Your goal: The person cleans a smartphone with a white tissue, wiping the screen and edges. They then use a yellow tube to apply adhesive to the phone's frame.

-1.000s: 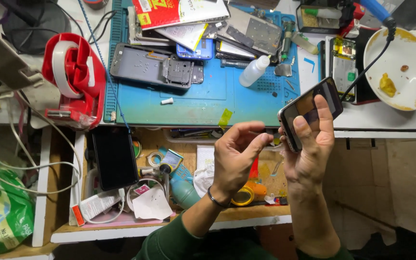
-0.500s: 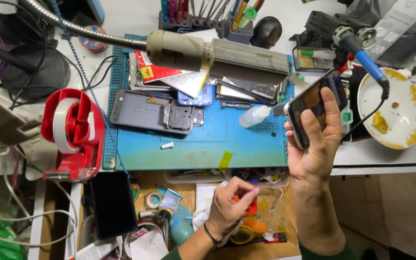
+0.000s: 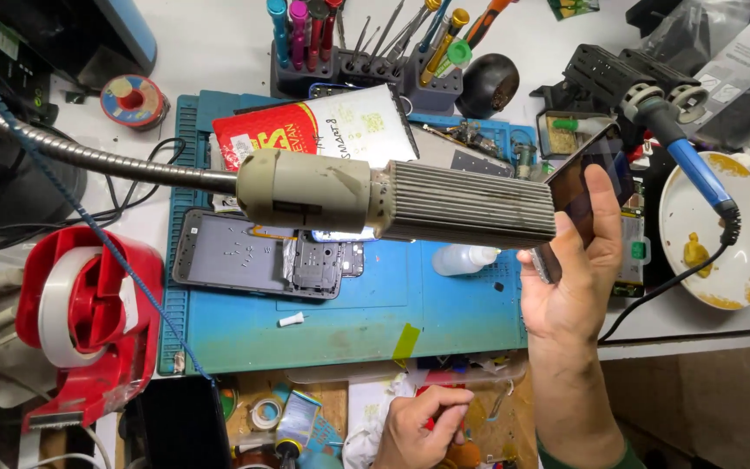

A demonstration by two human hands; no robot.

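We see a dark phone screen panel [image 3: 585,193] held up above the right edge of the blue work mat [image 3: 340,330], tilted with its glossy face toward the camera. Our right hand [image 3: 570,287] has it in a closed grip, the fingers pressed against the panel's front and the thumb along its lower edge, so the panel hangs clear of the worktop [image 3: 219,52].

Our left hand [image 3: 418,430] is down in the open drawer [image 3: 479,408] below the worktop's front edge, its fingers curled together among small parts; we cannot tell what, if anything, it pinches there.

A ribbed grey lamp head [image 3: 401,198] on a flexible metal neck [image 3: 88,156] crosses the view just left of the panel, above the mat. Under it on the mat lies an opened phone body [image 3: 253,260], with a small white bottle [image 3: 462,259] just beside our right hand. A red and white box [image 3: 323,126] rests at the mat's far edge. To the right of the panel a blue-handled soldering iron [image 3: 679,143] reaches over a white dish [image 3: 740,234] with yellow stains. A red tape dispenser [image 3: 88,321] stands at the left, and a rack of screwdrivers [image 3: 358,48] at the back.
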